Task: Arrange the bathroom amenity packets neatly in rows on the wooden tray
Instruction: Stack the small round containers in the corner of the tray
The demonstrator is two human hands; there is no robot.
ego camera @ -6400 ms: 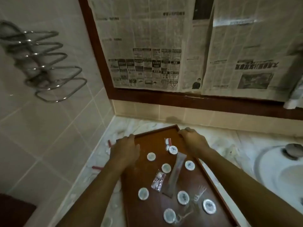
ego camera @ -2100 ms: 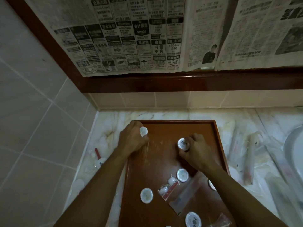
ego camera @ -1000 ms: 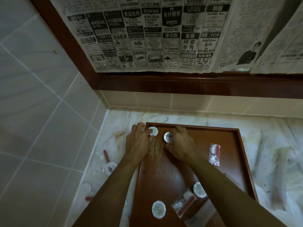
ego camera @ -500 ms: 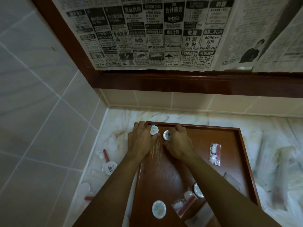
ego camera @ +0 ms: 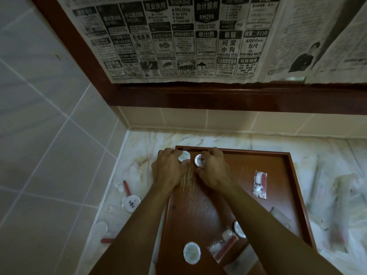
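Both round packets are being nudged higher into the wooden tray's (ego camera: 294, 187) upper-left corner; 2 discs, pinched by left hand (ego camera: 167, 169) and right hand (ego camera: 213, 171), should be aligned evenly.

Six round packets (ego camera: 191, 252), one tray (ego camera: 294, 195)

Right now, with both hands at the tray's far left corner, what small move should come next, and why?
Probably let go of both round white packets: the left hand holds one and the right hand another, side by side at the brown wooden tray's far edge. Then fetch the loose round packet near the front.
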